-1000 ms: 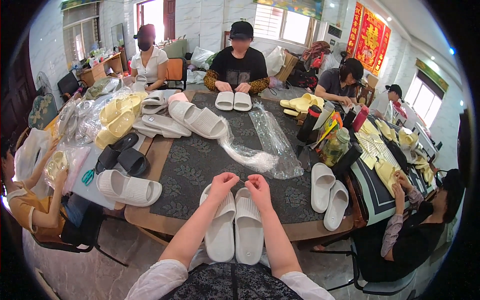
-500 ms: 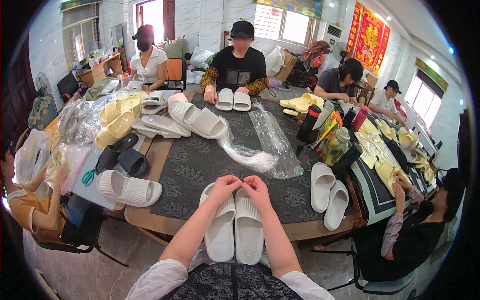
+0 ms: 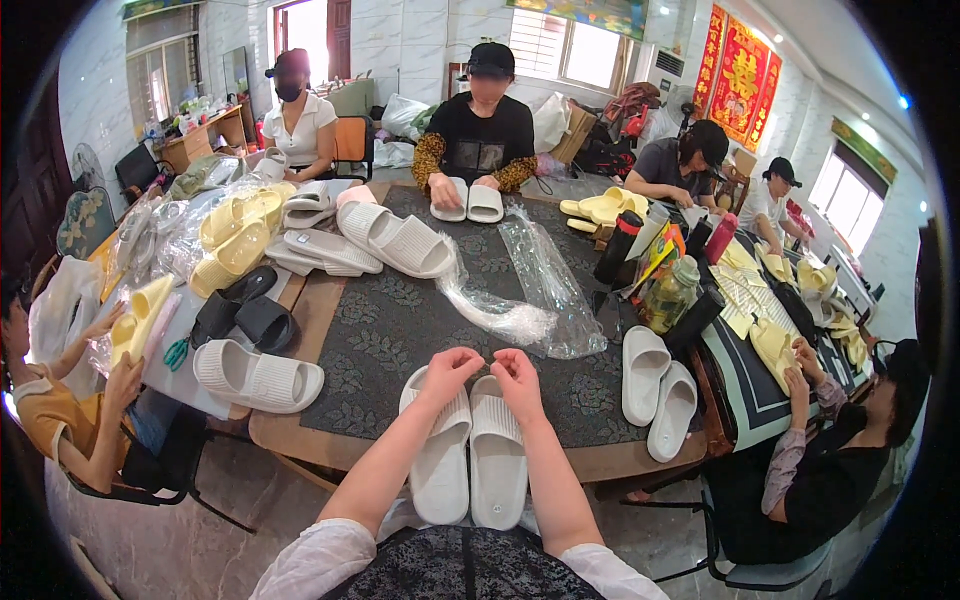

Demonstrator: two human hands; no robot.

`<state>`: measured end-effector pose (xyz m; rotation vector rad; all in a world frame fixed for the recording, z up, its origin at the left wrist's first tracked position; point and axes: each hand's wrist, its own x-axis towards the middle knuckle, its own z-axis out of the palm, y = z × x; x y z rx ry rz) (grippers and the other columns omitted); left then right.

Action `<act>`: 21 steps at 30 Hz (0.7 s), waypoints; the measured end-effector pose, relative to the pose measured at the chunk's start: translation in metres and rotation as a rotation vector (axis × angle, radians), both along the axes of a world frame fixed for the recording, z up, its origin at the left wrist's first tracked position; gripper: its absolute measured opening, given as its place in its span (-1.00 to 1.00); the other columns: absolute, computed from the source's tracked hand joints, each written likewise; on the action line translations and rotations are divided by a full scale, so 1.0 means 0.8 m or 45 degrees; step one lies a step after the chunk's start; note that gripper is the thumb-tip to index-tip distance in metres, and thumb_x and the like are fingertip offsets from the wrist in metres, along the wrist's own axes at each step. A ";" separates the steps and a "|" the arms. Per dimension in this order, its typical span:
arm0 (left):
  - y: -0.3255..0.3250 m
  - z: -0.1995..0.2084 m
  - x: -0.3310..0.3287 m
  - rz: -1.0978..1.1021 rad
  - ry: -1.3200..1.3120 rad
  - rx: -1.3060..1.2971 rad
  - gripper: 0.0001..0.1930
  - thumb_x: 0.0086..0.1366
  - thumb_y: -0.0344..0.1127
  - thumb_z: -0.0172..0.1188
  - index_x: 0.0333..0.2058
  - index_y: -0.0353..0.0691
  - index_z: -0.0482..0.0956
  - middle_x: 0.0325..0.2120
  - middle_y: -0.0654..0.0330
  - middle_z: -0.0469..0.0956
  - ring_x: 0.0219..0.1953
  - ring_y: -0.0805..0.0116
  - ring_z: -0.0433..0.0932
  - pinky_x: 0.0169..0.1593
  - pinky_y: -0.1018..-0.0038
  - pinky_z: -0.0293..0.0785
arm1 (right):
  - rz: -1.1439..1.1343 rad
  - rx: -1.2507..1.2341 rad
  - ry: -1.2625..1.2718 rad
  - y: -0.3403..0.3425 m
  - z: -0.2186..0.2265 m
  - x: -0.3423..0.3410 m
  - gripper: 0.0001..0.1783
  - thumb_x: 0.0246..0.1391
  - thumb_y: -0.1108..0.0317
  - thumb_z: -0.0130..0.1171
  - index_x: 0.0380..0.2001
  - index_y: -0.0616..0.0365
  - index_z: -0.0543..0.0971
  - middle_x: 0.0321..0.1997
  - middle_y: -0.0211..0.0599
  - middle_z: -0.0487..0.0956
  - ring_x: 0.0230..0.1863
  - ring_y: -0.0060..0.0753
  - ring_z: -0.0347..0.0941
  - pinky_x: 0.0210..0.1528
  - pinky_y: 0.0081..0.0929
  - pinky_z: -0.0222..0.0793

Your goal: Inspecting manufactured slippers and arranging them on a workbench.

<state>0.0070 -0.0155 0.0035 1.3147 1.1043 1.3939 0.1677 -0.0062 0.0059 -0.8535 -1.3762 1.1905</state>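
Left hand (image 3: 452,372) and right hand (image 3: 516,380) are up close to each other, with a small gap between them. Each one has bent fingers with the tips close in, but I cannot tell if they pinch something tiny. Just under them is a pair of white slippers (image 3: 440,475), side by side at the near edge of the bench (image 3: 290,435), heels toward the person. A dark cloth with flowers (image 3: 365,330) covers much of the bench. On it, past the hands, lies a shiny clear bag (image 3: 555,280). Two more white slippers (image 3: 645,370) sit to the right. Black slippers (image 3: 265,322) and green scissors (image 3: 176,353) are off to the left.
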 end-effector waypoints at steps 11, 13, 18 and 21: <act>0.001 0.003 -0.004 0.142 -0.061 -0.056 -0.83 0.19 -0.30 0.24 -0.36 -0.32 0.61 -0.55 0.40 0.52 -0.50 0.65 0.40 -0.41 0.64 0.32 | -0.241 0.085 -0.142 -0.008 0.019 -0.003 -0.85 0.03 0.43 0.23 -0.31 0.18 0.51 -0.42 -0.50 0.50 -0.44 -0.68 0.35 -0.37 -0.63 0.32; 0.000 0.009 -0.001 0.122 -0.103 -0.105 -0.82 0.21 -0.29 0.23 -0.35 -0.32 0.60 -0.55 0.40 0.51 -0.50 0.64 0.40 -0.41 0.64 0.31 | -0.340 0.216 -0.266 -0.012 0.034 0.003 -0.87 0.01 0.41 0.25 -0.36 0.17 0.52 -0.45 -0.47 0.50 -0.47 -0.64 0.36 -0.39 -0.62 0.32; 0.002 0.005 -0.005 0.118 -0.216 -0.125 -0.82 0.21 -0.28 0.22 -0.35 -0.30 0.60 -0.55 0.40 0.50 -0.50 0.65 0.38 -0.41 0.65 0.29 | -0.308 0.336 -0.634 -0.071 0.108 0.020 -0.81 -0.02 0.26 0.29 -0.46 0.14 0.56 -0.53 -0.35 0.55 -0.55 -0.43 0.43 -0.45 -0.50 0.35; 0.000 0.005 -0.010 0.149 -0.238 -0.132 -0.82 0.21 -0.27 0.23 -0.36 -0.29 0.60 -0.55 0.40 0.50 -0.50 0.65 0.37 -0.41 0.65 0.28 | 0.118 0.279 -1.335 -0.124 0.121 0.034 -0.56 0.03 -0.09 0.13 -0.44 0.11 0.59 -0.51 -0.26 0.61 -0.49 -0.18 0.54 -0.44 -0.30 0.42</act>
